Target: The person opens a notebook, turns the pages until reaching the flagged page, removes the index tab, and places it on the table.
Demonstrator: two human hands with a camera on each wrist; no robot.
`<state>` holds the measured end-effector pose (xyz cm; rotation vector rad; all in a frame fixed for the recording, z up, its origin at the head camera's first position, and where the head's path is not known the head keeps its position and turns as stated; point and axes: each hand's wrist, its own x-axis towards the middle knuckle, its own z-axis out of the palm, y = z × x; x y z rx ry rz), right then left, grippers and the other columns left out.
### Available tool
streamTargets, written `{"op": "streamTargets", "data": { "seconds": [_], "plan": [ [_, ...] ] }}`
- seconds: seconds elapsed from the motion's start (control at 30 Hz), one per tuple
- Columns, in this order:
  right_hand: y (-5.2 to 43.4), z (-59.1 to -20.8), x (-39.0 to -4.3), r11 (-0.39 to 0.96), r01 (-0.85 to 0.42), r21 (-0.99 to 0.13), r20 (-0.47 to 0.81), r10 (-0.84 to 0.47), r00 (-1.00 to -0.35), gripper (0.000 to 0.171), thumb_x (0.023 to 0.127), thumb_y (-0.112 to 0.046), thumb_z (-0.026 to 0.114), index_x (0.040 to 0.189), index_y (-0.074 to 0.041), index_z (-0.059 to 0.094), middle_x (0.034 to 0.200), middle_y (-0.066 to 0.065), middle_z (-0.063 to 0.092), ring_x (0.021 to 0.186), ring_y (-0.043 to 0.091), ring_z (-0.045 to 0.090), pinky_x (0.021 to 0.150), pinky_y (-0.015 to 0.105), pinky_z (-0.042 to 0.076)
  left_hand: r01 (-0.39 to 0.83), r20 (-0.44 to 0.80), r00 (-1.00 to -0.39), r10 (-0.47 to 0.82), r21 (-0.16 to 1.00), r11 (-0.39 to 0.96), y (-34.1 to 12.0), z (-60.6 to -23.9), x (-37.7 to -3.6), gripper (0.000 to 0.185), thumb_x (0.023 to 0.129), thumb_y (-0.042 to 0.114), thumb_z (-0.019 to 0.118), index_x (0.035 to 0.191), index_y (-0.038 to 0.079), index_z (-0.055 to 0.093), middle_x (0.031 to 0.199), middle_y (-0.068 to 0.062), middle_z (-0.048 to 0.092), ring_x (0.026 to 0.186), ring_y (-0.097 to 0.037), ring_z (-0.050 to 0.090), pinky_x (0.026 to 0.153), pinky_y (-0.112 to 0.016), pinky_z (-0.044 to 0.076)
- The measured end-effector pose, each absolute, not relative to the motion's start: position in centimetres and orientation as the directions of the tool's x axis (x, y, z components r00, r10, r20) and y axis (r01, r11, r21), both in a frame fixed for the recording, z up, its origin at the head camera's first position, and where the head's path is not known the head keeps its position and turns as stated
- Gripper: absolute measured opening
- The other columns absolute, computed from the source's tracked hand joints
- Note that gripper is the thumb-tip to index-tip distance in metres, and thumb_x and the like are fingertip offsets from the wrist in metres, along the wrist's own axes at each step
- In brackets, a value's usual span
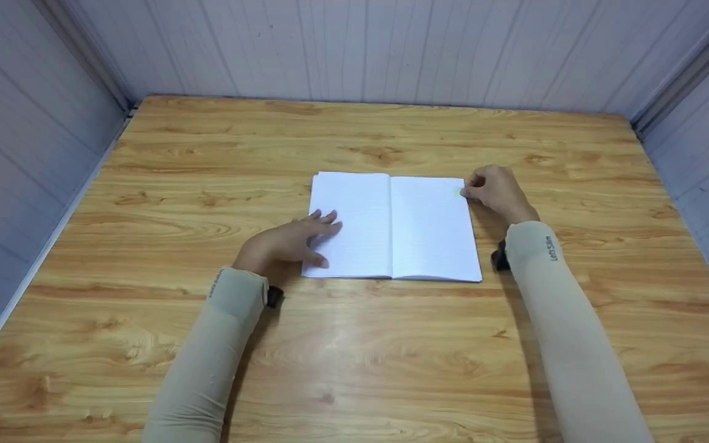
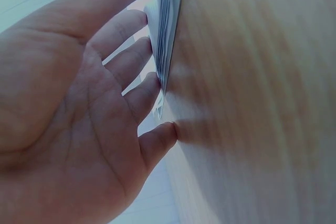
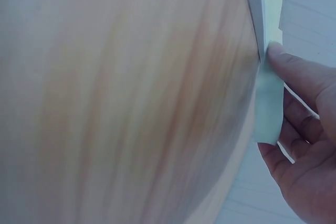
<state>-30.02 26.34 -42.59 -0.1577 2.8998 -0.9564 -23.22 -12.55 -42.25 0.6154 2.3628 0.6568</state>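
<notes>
An open notebook (image 1: 428, 227) with faintly ruled white pages lies flat on the wooden table. My left hand (image 1: 293, 240) rests at the left page, its fingers spread over the outer edge. Seen from the left wrist, the left hand (image 2: 89, 93) is beside the stacked page edges (image 2: 167, 30). At the upper right corner, my right hand (image 1: 496, 191) pinches a small pale yellow-green sticky note (image 1: 457, 192). In the right wrist view the sticky note (image 3: 269, 106) is at the page edge, with the thumb (image 3: 294, 66) against it and the other fingers partly behind.
The wood-grain table (image 1: 354, 357) extends around the notebook on all sides. Pale panelled walls (image 1: 342, 49) stand behind it and at both sides. Each wrist carries a small black device (image 1: 501, 256) below the sleeve cuff.
</notes>
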Motion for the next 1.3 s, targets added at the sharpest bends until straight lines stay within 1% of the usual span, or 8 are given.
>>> {"op": "streamTargets", "data": {
  "seconds": [0.2, 0.47, 0.63, 1.0, 1.3],
  "plan": [
    [26.7, -42.6, -29.9, 0.791, -0.092, -0.605, -0.031, -0.139, -0.99, 0.014, 0.091, -0.014, 0.066, 0.095, 0.0, 0.067, 0.099, 0.015, 0.065, 0.09, 0.023, 0.055, 0.082, 0.036, 0.045, 0.276, -0.408, -0.703, 0.583, 0.599, 0.752, -12.7, -42.3, -23.1, 0.08, 0.09, 0.02, 0.067, 0.154, 0.021, 0.019, 0.163, 0.005, 0.001, 0.15, -0.02, -0.009, 0.121, -0.047, -0.005],
    [27.2, -42.3, -29.7, 0.787, -0.099, -0.609, -0.033, -0.149, -0.988, 0.015, 0.093, -0.015, 0.064, 0.096, -0.001, 0.068, 0.1, 0.015, 0.067, 0.088, 0.021, 0.056, 0.079, 0.032, 0.046, 0.279, -0.4, -0.703, 0.589, 0.606, 0.745, -12.7, -42.2, -23.0, 0.079, 0.09, 0.02, 0.067, 0.153, 0.02, 0.019, 0.163, 0.004, 0.001, 0.15, -0.021, -0.009, 0.121, -0.048, -0.005],
    [27.5, -42.2, -29.4, 0.775, -0.071, -0.628, -0.063, -0.141, -0.988, 0.018, 0.094, -0.018, 0.062, 0.1, -0.001, 0.067, 0.104, 0.014, 0.064, 0.092, 0.021, 0.055, 0.081, 0.034, 0.046, 0.261, -0.406, -0.708, 0.579, 0.611, 0.747, -12.7, -42.2, -23.1, 0.079, 0.089, 0.02, 0.068, 0.153, 0.021, 0.021, 0.163, 0.005, 0.003, 0.15, -0.02, -0.009, 0.121, -0.048, -0.005],
    [27.9, -42.2, -29.1, 0.777, -0.069, -0.626, -0.065, -0.14, -0.988, 0.023, 0.095, -0.02, 0.061, 0.106, -0.001, 0.067, 0.107, 0.017, 0.065, 0.096, 0.023, 0.057, 0.084, 0.037, 0.046, 0.258, -0.41, -0.712, 0.571, 0.603, 0.755, -12.7, -42.3, -23.2, 0.079, 0.089, 0.02, 0.068, 0.153, 0.021, 0.022, 0.163, 0.005, 0.003, 0.15, -0.02, -0.009, 0.121, -0.047, -0.005],
    [28.9, -42.3, -29.0, 0.771, -0.056, -0.634, -0.07, -0.129, -0.989, 0.026, 0.096, -0.022, 0.06, 0.107, 0.0, 0.067, 0.109, 0.018, 0.065, 0.098, 0.024, 0.055, 0.088, 0.038, 0.044, 0.296, -0.394, -0.695, 0.602, 0.606, 0.738, -12.8, -42.0, -23.0, 0.08, 0.089, 0.02, 0.068, 0.153, 0.019, 0.02, 0.163, 0.002, 0.001, 0.15, -0.023, -0.009, 0.12, -0.049, -0.005]
  ]
}}
